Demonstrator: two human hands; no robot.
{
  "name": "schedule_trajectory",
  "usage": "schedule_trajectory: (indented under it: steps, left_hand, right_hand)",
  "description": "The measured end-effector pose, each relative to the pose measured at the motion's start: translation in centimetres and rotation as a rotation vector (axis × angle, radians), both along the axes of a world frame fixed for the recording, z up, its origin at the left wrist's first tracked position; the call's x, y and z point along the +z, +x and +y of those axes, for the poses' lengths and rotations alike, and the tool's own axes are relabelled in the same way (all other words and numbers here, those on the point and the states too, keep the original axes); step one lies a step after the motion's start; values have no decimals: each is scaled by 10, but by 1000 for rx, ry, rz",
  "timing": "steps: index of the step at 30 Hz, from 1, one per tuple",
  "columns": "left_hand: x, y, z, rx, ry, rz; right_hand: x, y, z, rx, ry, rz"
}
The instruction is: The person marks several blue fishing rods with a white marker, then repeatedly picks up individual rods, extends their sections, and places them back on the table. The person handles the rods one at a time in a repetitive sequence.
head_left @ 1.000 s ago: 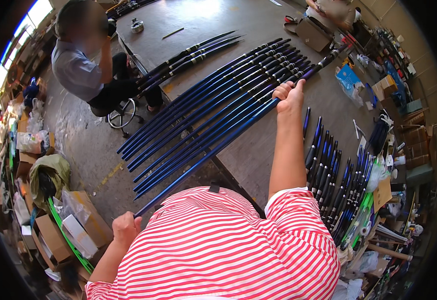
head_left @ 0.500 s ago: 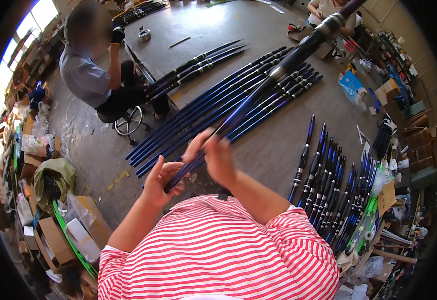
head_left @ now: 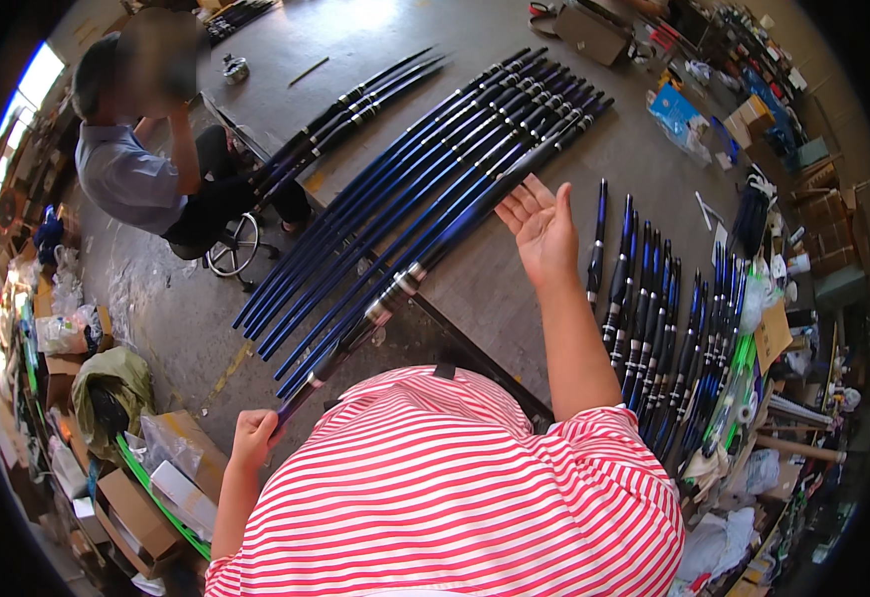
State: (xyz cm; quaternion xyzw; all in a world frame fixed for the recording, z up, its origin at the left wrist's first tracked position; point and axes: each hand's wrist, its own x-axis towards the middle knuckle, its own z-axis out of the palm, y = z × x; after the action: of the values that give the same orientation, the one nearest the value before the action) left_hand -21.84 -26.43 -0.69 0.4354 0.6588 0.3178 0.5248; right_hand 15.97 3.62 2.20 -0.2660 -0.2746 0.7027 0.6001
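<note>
A dark blue fishing rod (head_left: 463,219) with a silver-ringed fitting runs slantwise from near my body up toward the far right. My left hand (head_left: 253,438), low on the left, is closed around its near end. Palm up and fingers spread, my right hand (head_left: 542,237) is beside the rod's upper part; whether the fingertips touch it I cannot tell. Behind the held rod, several similar blue rods (head_left: 380,189) lie side by side on the grey table (head_left: 470,50). More short dark rods (head_left: 644,308) with silver rings lie to the right.
Another small group of rods (head_left: 355,107) lies farther left, near a person (head_left: 131,174) seated on a wheeled stool (head_left: 234,254). Cardboard boxes (head_left: 134,512) and a green cloth (head_left: 116,383) fill the left floor. A blue packet (head_left: 676,111) is at the right.
The held rod has swung down from pointing up and over the table to lying low across it. My left hand moved down left with its end; my right hand let go and opened.
</note>
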Motion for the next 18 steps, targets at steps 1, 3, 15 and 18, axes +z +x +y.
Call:
schedule_trajectory:
  steps: [1,3,15,18]
  left_hand:
    - [-1,-5,-7,10,-22,0]
    - [-4,-16,-19,35,-67,0]
    - [0,-88,-51,38,-144,1]
    - [3,-103,-65,97,-205,-71]
  right_hand:
    - [4,2,-2,30,8,11]
    - [0,4,-7,61,-19,-34]
    - [-21,6,-1,31,-50,-159]
    - [-22,17,5,-7,-71,-183]
